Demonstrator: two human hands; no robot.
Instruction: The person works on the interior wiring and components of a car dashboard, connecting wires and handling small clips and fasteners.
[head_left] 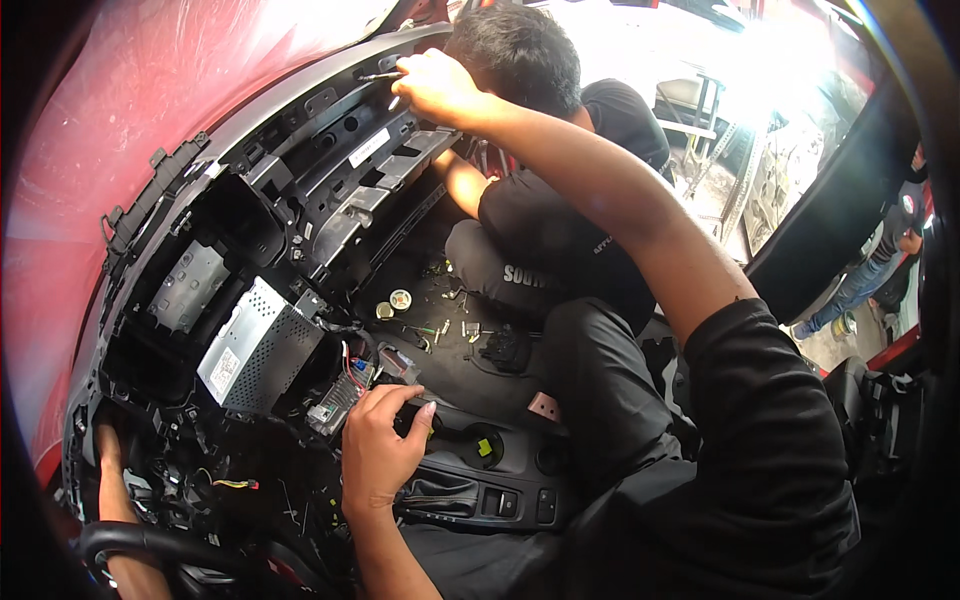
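The stripped dashboard (335, 175) curves from nine to twelve o'clock, the console (520, 457) lies at six, and a perforated metal box (262, 345) tilts at nine, perhaps leaning on parts beneath. At seven, the left hand (385, 437) sits by the console, likely for balance, thumb apart from bent fingers; whether they grip anything I cannot tell. Near twelve, the right hand (437, 88) wraps its fingers around a thin dark tool (376, 77), aimed dashboard-ward, probably for control.

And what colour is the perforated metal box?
The perforated metal box is silver, clearest in the head view.
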